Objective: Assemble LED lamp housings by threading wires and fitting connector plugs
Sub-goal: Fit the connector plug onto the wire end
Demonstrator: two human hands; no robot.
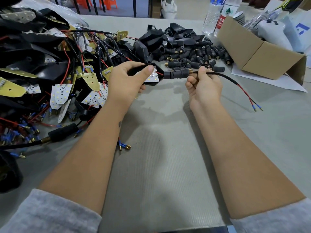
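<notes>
While the left hand [127, 78] is gripping a black plastic lamp housing [152, 76], right-hand fingers [201, 71] are pinching its black sheathed wire [223, 77] at three o'clock; the black connector plug [176, 74] is seating, piles remaining.

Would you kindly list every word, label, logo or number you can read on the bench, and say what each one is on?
Red label on the bottle by the cardboard box: "农夫"; the print below is too small to read.
Same bottle, white upper label: a green triangle mark, no legible words.
Clear bottle beside it: blue and yellow label, too blurred to read.
White bag at far right: a blue angular logo, no letters.
LED boards, housings, plugs: no readable markings.
</notes>
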